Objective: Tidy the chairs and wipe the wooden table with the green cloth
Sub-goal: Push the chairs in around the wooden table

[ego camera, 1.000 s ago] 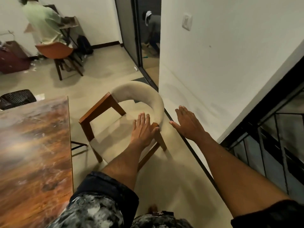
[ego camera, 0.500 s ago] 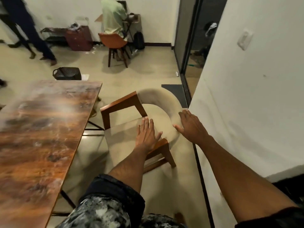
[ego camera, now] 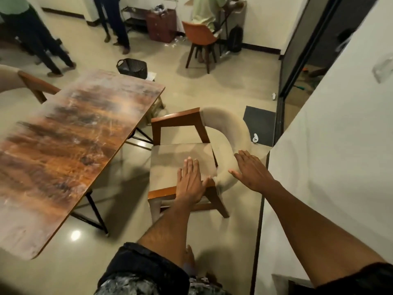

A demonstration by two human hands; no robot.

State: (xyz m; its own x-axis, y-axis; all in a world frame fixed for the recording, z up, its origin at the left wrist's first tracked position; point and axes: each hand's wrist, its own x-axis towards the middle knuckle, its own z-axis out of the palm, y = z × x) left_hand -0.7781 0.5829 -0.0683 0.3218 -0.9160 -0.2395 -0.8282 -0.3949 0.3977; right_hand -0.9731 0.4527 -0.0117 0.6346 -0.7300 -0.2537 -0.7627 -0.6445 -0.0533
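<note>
A wooden chair (ego camera: 170, 158) with a beige seat and a curved beige backrest stands beside the wooden table (ego camera: 70, 141), its seat facing the table. My left hand (ego camera: 190, 180) lies flat with straight fingers on the near right corner of the seat and its wooden frame. My right hand (ego camera: 252, 173) is spread open against the outside of the curved backrest. A second chair (ego camera: 27, 84) shows at the table's far left side. No green cloth is in view.
A white wall (ego camera: 329, 156) runs close on the right of the chair. A black basket (ego camera: 132, 66) sits on the floor beyond the table. People stand at the back left, and one person sits on an orange chair (ego camera: 200, 37). A dark mat (ego camera: 259, 124) lies by the doorway.
The view has swung left and the table now fills more of the frame. The chair has turned and shifted toward the table. Both hands stay flat on it.
</note>
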